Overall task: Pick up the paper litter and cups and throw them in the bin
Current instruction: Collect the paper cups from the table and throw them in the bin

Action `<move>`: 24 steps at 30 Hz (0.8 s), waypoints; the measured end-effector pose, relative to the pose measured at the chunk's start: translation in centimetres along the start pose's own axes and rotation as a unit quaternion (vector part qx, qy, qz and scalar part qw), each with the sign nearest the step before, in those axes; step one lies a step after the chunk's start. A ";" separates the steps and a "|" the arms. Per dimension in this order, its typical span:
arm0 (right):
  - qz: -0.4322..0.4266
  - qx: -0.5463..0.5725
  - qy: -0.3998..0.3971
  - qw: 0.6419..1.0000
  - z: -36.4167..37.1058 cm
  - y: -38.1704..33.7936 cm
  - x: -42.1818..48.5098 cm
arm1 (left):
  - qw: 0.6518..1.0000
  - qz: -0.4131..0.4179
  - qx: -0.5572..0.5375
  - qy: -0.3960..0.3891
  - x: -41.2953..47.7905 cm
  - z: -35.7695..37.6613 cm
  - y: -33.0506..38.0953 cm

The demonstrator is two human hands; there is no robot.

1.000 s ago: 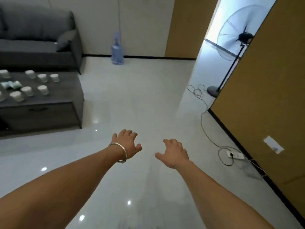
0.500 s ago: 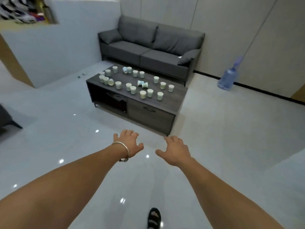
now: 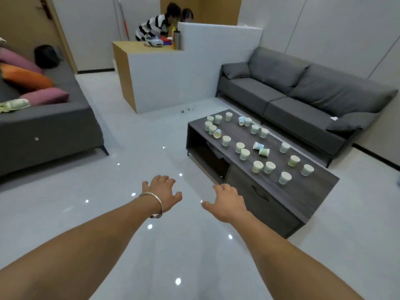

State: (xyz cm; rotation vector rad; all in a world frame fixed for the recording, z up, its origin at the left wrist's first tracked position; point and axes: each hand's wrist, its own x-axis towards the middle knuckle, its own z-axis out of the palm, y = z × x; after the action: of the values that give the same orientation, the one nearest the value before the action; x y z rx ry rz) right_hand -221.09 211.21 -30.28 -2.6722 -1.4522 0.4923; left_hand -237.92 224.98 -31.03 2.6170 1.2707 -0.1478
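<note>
On the worktop (image 3: 238, 133) I count twenty-one paper cups (image 3: 284, 177); about four of them lie on the side. The room has two grey sofas (image 3: 303, 100) and three coloured cushions (image 3: 26, 76), two purple and one orange. There are two hands, the left hand (image 3: 161, 191) and the right hand (image 3: 229, 202), and one bracelet (image 3: 151, 197).

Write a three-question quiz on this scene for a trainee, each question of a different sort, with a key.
1. True or false: the left hand and the right hand both hold nothing.
2. Where are the paper cups? A, on the grey sofa. B, on the dark coffee table. C, on the floor.
3. Fill in: the bracelet is on the ___ wrist.

Key: 1 true; 2 B; 3 left.
</note>
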 end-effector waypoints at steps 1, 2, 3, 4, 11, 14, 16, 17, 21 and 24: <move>-0.011 -0.006 -0.005 1.000 0.1 -1.3 2.4 | 1.000 -0.007 -0.007 0.000 1.7 -0.4 -1.1; -0.020 -0.011 -0.007 1.000 0.1 -2.7 4.8 | 1.000 -0.012 -0.012 0.000 3.6 -0.6 -2.4; -0.026 -0.010 -0.006 1.000 0.2 -4.2 7.2 | 1.000 -0.016 -0.014 0.003 5.6 -0.8 -3.8; -0.028 -0.006 -0.006 1.000 0.3 -5.5 9.5 | 1.000 -0.020 -0.016 0.004 7.7 -1.0 -5.1; -0.017 0.007 -0.015 1.000 -1.6 -11.7 23.3 | 1.000 -0.023 -0.009 -0.011 21.1 -4.9 -13.2; -0.011 0.016 -0.017 1.000 -3.0 -12.9 28.4 | 1.000 -0.018 -0.008 -0.011 26.7 -6.5 -15.1; -0.007 0.016 -0.020 1.000 -3.5 -13.1 31.6 | 1.000 -0.010 -0.008 -0.015 30.3 -7.1 -15.5; -0.003 0.014 -0.022 1.000 -3.9 -13.2 33.5 | 1.000 -0.007 -0.007 -0.017 32.2 -7.3 -15.5; 0.001 0.008 -0.019 1.000 -5.6 -13.4 42.3 | 1.000 0.008 -0.007 -0.008 40.6 -8.7 -15.5; -0.016 0.014 -0.021 1.000 -7.0 -14.3 49.6 | 1.000 -0.001 -0.010 0.001 46.7 -10.5 -16.4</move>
State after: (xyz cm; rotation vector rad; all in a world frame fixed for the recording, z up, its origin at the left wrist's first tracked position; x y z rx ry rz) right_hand -205.46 260.78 -33.06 -2.6278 -1.4843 0.5653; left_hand -221.96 272.92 -32.28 2.5989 1.2699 -0.1310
